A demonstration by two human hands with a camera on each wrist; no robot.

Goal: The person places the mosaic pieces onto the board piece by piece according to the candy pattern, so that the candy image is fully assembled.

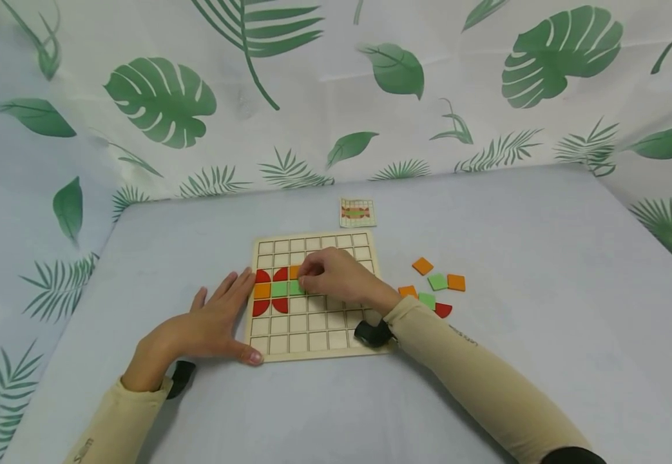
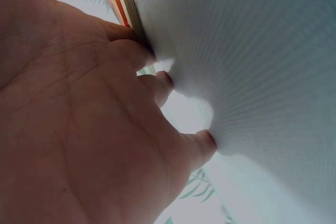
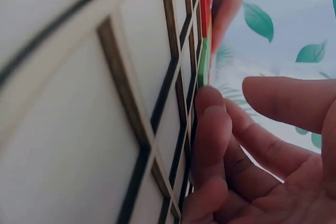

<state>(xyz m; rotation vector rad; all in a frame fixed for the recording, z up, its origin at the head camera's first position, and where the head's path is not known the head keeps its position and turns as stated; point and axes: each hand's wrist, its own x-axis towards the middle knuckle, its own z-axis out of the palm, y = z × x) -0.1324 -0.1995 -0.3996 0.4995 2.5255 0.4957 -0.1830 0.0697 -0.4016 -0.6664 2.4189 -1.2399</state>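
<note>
A wooden grid board (image 1: pixel 295 341) lies on the table. On its left side sit several red quarter-circle tiles (image 1: pixel 261 308), orange square tiles (image 1: pixel 262 291) and green square tiles (image 1: pixel 279 289). My left hand (image 1: pixel 208 328) is spread along the board's left edge, its thumb at the near left corner; the left wrist view shows fingertips resting on the tablecloth beside the board. Over the board's middle, my right hand (image 1: pixel 338 276) has bent fingers. In the right wrist view a fingertip touches the edge of a green tile (image 3: pixel 203 64), with the thumb standing apart from it.
To the board's right lie loose orange (image 1: pixel 456 283), green (image 1: pixel 437 281) and red (image 1: pixel 442 310) tiles. A small pattern card (image 1: pixel 357 212) lies behind the board. Leaf-printed cloth (image 1: pixel 289 142) stands along the table's back and sides.
</note>
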